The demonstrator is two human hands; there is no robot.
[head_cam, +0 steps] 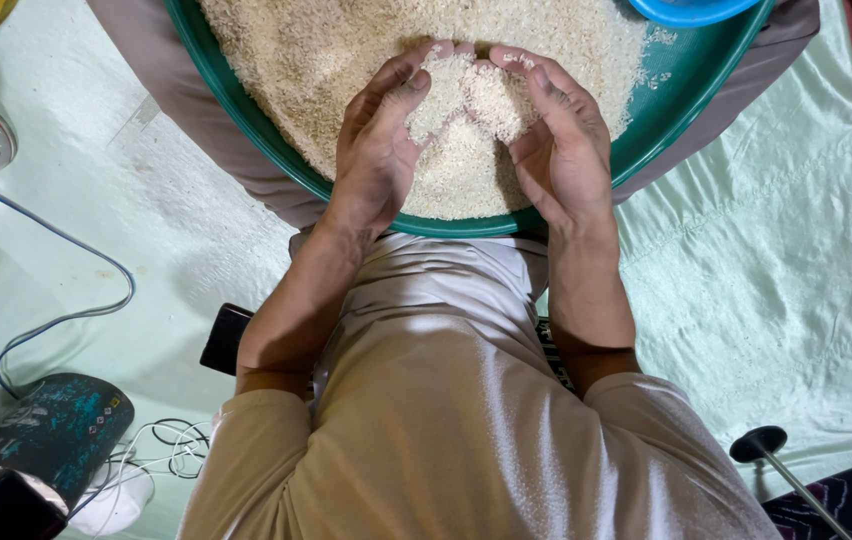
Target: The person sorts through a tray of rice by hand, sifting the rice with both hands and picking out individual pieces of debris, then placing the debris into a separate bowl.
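Observation:
A wide green basin [246,110] rests on my lap, filled with pale uncooked rice [306,60]. Both hands are cupped together over the near part of the basin. My left hand [376,150] curls palm-inward with rice heaped against its fingers. My right hand [556,140] mirrors it, holding a small mound of rice at the fingertips. The fingertips of both hands nearly meet above the grain.
A blue bowl rim [691,10] shows at the basin's far edge. A pale green cloth [776,250] covers the floor. A dark cylinder [46,440], white cables [171,450], a blue cord [66,315] and a black phone [224,338] lie at left. A black stand [761,445] is at right.

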